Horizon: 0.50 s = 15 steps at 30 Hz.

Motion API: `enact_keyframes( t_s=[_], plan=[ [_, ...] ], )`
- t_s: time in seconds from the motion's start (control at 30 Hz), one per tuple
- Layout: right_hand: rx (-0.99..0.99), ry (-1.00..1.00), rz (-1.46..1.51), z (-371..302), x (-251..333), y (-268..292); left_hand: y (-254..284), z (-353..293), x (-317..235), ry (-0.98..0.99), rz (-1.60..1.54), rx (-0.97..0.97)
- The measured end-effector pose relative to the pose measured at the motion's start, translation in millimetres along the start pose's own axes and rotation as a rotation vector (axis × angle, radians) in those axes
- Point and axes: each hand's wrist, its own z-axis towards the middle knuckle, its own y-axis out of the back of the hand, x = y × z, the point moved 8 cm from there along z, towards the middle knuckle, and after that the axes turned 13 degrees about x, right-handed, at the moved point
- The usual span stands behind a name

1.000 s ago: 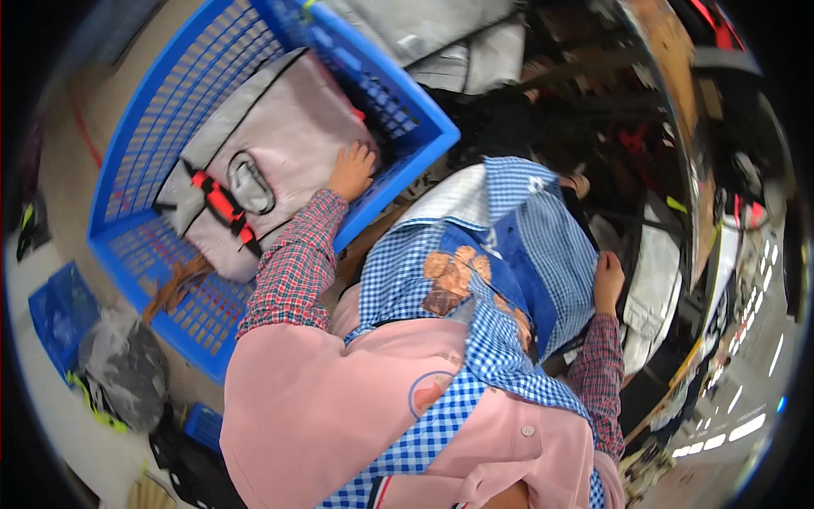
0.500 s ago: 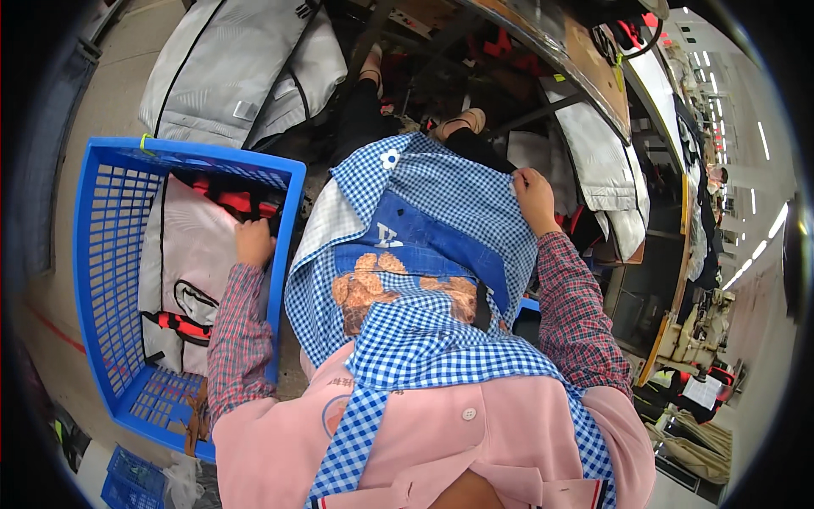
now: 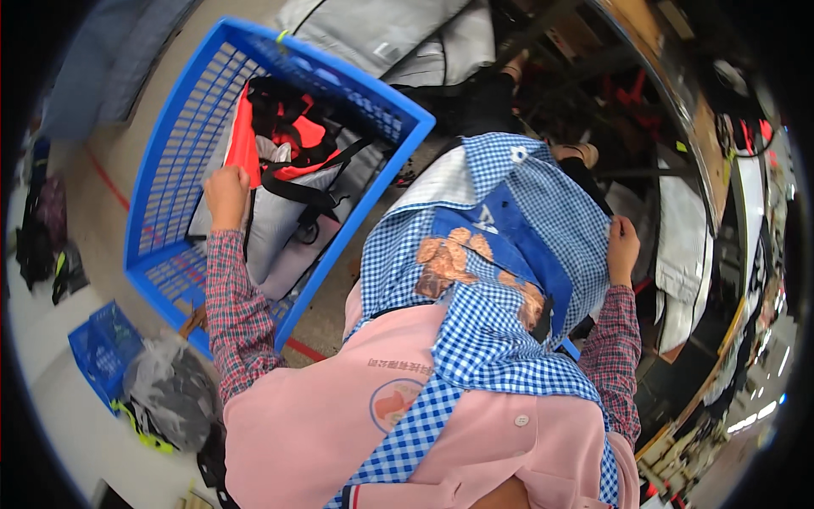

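Observation:
My left hand (image 3: 227,197) is inside the blue plastic basket (image 3: 348,85), fingers closed on the edge of a grey-and-red fabric piece (image 3: 244,140), perhaps a bag part. Below and beside it lie more silvery fabric (image 3: 275,225), black straps (image 3: 292,191) and bright red cloth (image 3: 309,136). My right hand (image 3: 623,252) is curled at the right edge of the blue checked apron (image 3: 555,191) over my lap, its fingers pinching the cloth there.
Large silver-grey fabric pieces (image 3: 373,30) lie beyond the basket. A workbench edge (image 3: 670,76) runs along the upper right, with pale panels (image 3: 682,254) beneath. At the lower left are a smaller blue basket (image 3: 102,352) and a grey plastic bag (image 3: 174,394).
My view has swung left, shifting the scene right. The left hand has moved to the basket's left part and lifted a red-edged fabric piece. The right hand stays at the apron's edge.

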Motion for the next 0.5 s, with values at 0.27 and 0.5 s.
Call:
enact_keyframes(
  t_s=[0.27, 0.5],
  plan=[
    [0.021, -0.033, -0.032, 2, 3, 0, -59, -37, -89, -0.43, -0.033, 0.324],
    [0.039, -0.007, -0.029, 3, 3, -2, -115, -77, -99, -0.482, 0.121, 0.317]
  ],
)
